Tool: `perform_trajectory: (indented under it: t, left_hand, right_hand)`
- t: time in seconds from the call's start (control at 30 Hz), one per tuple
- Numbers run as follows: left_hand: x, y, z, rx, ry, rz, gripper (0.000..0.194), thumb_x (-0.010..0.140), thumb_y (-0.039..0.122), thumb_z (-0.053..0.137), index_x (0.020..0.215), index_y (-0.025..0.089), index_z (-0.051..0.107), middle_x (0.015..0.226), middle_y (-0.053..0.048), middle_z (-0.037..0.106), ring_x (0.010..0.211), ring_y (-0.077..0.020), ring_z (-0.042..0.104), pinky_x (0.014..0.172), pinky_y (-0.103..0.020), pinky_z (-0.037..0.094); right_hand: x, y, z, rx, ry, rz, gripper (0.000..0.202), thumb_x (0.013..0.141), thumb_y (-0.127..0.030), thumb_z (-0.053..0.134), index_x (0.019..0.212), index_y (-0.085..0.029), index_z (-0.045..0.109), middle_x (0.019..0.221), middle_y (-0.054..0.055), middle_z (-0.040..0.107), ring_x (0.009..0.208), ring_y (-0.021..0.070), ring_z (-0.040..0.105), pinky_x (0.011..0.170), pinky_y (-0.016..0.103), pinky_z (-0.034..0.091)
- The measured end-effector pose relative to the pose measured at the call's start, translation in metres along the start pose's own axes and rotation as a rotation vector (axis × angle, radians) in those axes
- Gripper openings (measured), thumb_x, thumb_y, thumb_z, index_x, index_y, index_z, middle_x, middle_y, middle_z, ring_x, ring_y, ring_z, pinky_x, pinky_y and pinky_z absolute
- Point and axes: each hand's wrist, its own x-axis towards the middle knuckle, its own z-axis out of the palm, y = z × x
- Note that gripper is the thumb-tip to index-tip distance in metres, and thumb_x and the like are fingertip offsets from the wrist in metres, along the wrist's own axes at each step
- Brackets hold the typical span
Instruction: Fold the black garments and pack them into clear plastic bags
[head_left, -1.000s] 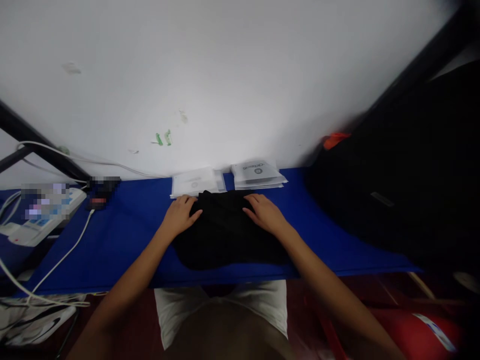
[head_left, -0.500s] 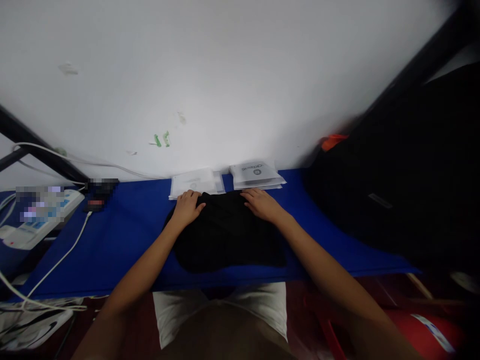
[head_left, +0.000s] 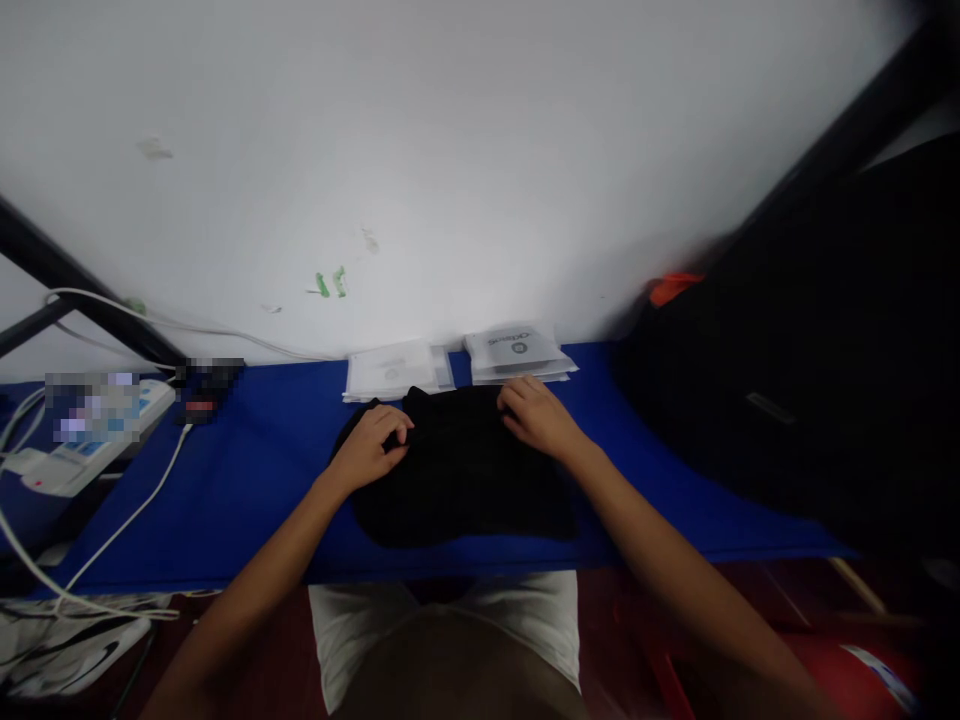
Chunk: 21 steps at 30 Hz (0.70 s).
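Observation:
A folded black cloth garment (head_left: 465,480) lies spread on the blue table in front of me; its exact kind is hard to make out. My left hand (head_left: 369,450) is at its upper left part, fingers curled in toward the thumb, with black fabric at the fingertips. On the upper right edge rests my right hand (head_left: 541,415), its fingers bent down and closed on the cloth. Just beyond the garment are two flat stacks of packaging bags, a whitish left stack (head_left: 390,370) and a greyer right stack (head_left: 517,352) with a printed logo.
A blue-covered table (head_left: 277,470) meets a white wall (head_left: 480,180). At left lie a white power strip (head_left: 112,440), a dark device (head_left: 210,385) and white cables (head_left: 150,500). A large black fabric heap (head_left: 810,350) fills the right, with an orange piece (head_left: 675,288) behind it.
My left hand has drawn back toward me from the garment's far edge, and its fingers have curled in. My right hand's fingers bend more and have shifted slightly right. The view shifted a little.

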Motion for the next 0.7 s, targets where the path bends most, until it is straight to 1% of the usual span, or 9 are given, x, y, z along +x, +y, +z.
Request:
perform_trajectory:
  t: [0.1, 0.17, 0.2, 0.23, 0.33, 0.37, 0.43, 0.53, 0.7]
  left_hand:
    - [-0.017, 0.008, -0.008, -0.052, -0.171, 0.017, 0.012, 0.087, 0.031, 0.064, 0.081, 0.022, 0.057, 0.104, -0.003, 0.068, 0.102, -0.0204, 0.061, 0.092, -0.038, 0.047]
    - [-0.025, 0.005, -0.011, -0.121, -0.266, -0.014, 0.017, 0.089, 0.040, 0.062, 0.089, 0.024, 0.061, 0.104, -0.003, 0.070, 0.100, -0.0196, 0.064, 0.090, -0.035, 0.049]
    - [-0.028, 0.001, -0.012, -0.137, -0.256, -0.037, 0.019, 0.091, 0.043, 0.059, 0.093, 0.024, 0.062, 0.105, -0.003, 0.070, 0.100, -0.0195, 0.064, 0.090, -0.035, 0.050]
    - [-0.029, -0.005, -0.013, -0.121, -0.206, -0.060, 0.021, 0.092, 0.044, 0.057, 0.098, 0.025, 0.063, 0.106, -0.004, 0.070, 0.102, -0.0200, 0.064, 0.092, -0.036, 0.050]
    - [-0.030, -0.031, -0.012, 0.108, 0.019, -0.148, 0.030, 0.094, 0.044, 0.053, 0.114, 0.022, 0.061, 0.120, -0.009, 0.065, 0.115, -0.0257, 0.058, 0.102, -0.045, 0.044]
    - [-0.029, -0.040, -0.011, 0.196, 0.062, -0.193, 0.035, 0.093, 0.044, 0.055, 0.119, 0.021, 0.059, 0.124, -0.010, 0.063, 0.119, -0.0284, 0.055, 0.104, -0.049, 0.042]
    - [-0.029, -0.056, -0.008, 0.305, 0.088, -0.285, 0.042, 0.090, 0.044, 0.058, 0.124, 0.020, 0.056, 0.128, -0.013, 0.060, 0.122, -0.0320, 0.053, 0.103, -0.052, 0.041]
    - [-0.029, -0.069, -0.006, 0.297, 0.099, -0.316, 0.037, 0.089, 0.042, 0.060, 0.118, 0.020, 0.058, 0.123, -0.012, 0.061, 0.118, -0.0302, 0.056, 0.101, -0.048, 0.045]
    - [-0.030, -0.071, -0.008, 0.215, 0.190, -0.262, 0.016, 0.087, 0.032, 0.059, 0.100, 0.021, 0.061, 0.105, -0.007, 0.064, 0.103, -0.0254, 0.061, 0.091, -0.041, 0.050]
  right_hand:
    - [-0.023, -0.015, -0.010, 0.196, 0.022, -0.036, 0.021, 0.074, -0.006, 0.057, 0.088, -0.021, 0.053, 0.118, 0.012, 0.060, 0.108, 0.0286, 0.053, 0.093, 0.044, 0.045]
    - [-0.039, -0.025, -0.012, 0.286, -0.004, -0.023, 0.026, 0.073, -0.005, 0.054, 0.094, -0.021, 0.052, 0.116, 0.012, 0.061, 0.107, 0.0277, 0.056, 0.092, 0.045, 0.047]
    - [-0.046, -0.029, -0.011, 0.306, -0.018, -0.009, 0.029, 0.075, -0.005, 0.053, 0.099, -0.021, 0.053, 0.113, 0.011, 0.062, 0.105, 0.0274, 0.057, 0.091, 0.045, 0.048]
    - [-0.053, -0.032, -0.009, 0.313, -0.026, 0.005, 0.032, 0.077, -0.006, 0.053, 0.105, -0.021, 0.053, 0.111, 0.011, 0.063, 0.104, 0.0274, 0.059, 0.091, 0.046, 0.048]
    - [-0.066, -0.039, 0.000, 0.303, -0.018, 0.024, 0.032, 0.086, -0.017, 0.056, 0.117, -0.020, 0.053, 0.111, 0.012, 0.064, 0.107, 0.0285, 0.059, 0.095, 0.050, 0.047]
    - [-0.069, -0.041, 0.004, 0.302, -0.007, 0.023, 0.030, 0.088, -0.022, 0.056, 0.118, -0.020, 0.054, 0.113, 0.012, 0.064, 0.109, 0.0288, 0.059, 0.097, 0.050, 0.046]
    - [-0.072, -0.045, 0.009, 0.305, 0.023, 0.027, 0.029, 0.090, -0.029, 0.057, 0.117, -0.020, 0.056, 0.114, 0.013, 0.064, 0.112, 0.0291, 0.059, 0.099, 0.050, 0.045]
    - [-0.073, -0.048, 0.015, 0.312, 0.063, 0.053, 0.025, 0.092, -0.033, 0.057, 0.114, -0.020, 0.058, 0.112, 0.012, 0.066, 0.110, 0.0286, 0.060, 0.098, 0.049, 0.046]
    - [-0.073, -0.046, 0.020, 0.336, 0.106, 0.076, 0.020, 0.094, -0.032, 0.054, 0.110, -0.021, 0.060, 0.107, 0.011, 0.068, 0.105, 0.0272, 0.062, 0.095, 0.048, 0.047]
